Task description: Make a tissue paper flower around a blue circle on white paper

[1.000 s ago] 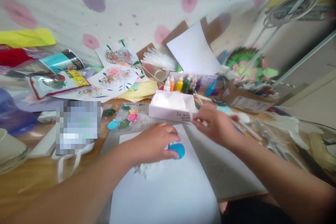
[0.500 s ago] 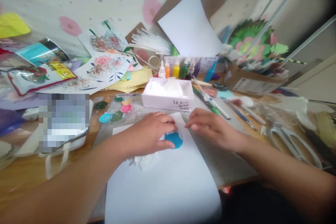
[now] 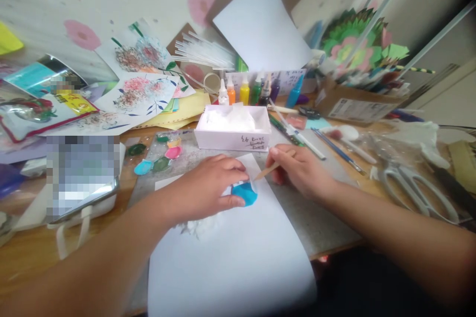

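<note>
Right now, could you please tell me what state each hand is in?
Left hand: closed, holding a small blue item between thumb and fingers.
Right hand: closed, holding a tan stick.

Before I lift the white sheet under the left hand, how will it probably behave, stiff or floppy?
The white sheet would probably be floppy, since its near right side looks curved. It should be light, as it looks thin like paper. The crumpled white material on it might slide if the sheet tilts.
</note>
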A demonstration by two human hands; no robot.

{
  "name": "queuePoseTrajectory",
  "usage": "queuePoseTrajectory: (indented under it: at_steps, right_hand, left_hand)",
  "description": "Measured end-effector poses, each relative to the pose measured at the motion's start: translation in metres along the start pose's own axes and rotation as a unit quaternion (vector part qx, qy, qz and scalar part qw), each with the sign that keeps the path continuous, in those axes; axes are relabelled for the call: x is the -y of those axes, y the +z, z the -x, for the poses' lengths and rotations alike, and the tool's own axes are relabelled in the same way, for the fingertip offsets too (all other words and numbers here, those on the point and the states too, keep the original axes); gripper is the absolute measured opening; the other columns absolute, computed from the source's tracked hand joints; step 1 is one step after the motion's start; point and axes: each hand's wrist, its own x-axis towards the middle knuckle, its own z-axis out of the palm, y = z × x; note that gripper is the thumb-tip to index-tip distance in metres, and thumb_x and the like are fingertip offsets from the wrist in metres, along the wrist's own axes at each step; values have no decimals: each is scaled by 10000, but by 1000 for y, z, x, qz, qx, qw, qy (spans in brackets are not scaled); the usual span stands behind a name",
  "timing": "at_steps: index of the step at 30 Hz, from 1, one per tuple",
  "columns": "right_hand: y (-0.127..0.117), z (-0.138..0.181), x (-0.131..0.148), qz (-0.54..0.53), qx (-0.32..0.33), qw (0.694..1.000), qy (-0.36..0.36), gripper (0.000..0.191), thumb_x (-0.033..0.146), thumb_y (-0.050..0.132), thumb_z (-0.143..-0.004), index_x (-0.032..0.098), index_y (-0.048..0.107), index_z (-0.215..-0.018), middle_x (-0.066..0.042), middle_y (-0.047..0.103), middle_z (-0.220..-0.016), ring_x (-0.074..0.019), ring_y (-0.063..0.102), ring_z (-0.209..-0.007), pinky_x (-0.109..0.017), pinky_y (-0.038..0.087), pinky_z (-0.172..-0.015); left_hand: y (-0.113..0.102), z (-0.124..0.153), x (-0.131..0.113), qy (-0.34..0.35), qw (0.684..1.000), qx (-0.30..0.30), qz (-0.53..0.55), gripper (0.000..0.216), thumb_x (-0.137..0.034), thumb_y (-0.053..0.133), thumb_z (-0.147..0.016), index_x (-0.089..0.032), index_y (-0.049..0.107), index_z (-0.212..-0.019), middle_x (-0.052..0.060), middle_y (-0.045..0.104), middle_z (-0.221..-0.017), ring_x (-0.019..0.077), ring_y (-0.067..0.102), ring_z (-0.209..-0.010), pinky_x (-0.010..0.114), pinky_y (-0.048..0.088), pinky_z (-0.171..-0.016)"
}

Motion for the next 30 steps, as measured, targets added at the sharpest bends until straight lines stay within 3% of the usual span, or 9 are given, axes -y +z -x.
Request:
queuePoseTrajectory:
  at_steps: [12,18,24,30]
  right_hand:
    - [6,-12,-5,-24,43,998,48,367,387,429,-895,157,557,-639,28,526,-441,-60,376,-359,-176,250,-349]
    - [1,-10,-4,-67,11,997,42,402,428,389,-902,162,536,-639,34,491,-420,-72,384,-369,-193,265,-374]
    - [7,-1,-1,-57,79,995,-4,363,397,424,-905,158,582,-682,21,549,-482,-85,466,-439,-199,330,-430]
    - [9,-2,-3,-26,28,999,-13,349,395,436,-899,160,566,-676,27,540,-487,-84,458,-436,-200,361,-439]
  left_hand:
    - [2,-2,2,-6,1000,2,-5,334,-428,573,-820,-298,566,-1127,0,518,-1231,226,450,-1118,360,360,-928]
    - [1,0,1,-6,1000,-4,12,371,-418,576,-821,-279,541,-1163,10,526,-1231,217,459,-1118,346,351,-945]
    - [-1,-1,0,2,1000,0,8,321,-409,589,-813,-269,574,-1101,27,552,-1162,224,489,-1070,353,377,-902]
    - [0,-1,1,7,1000,3,9,293,-407,576,-821,-268,574,-1079,8,553,-1155,211,487,-1065,345,370,-905]
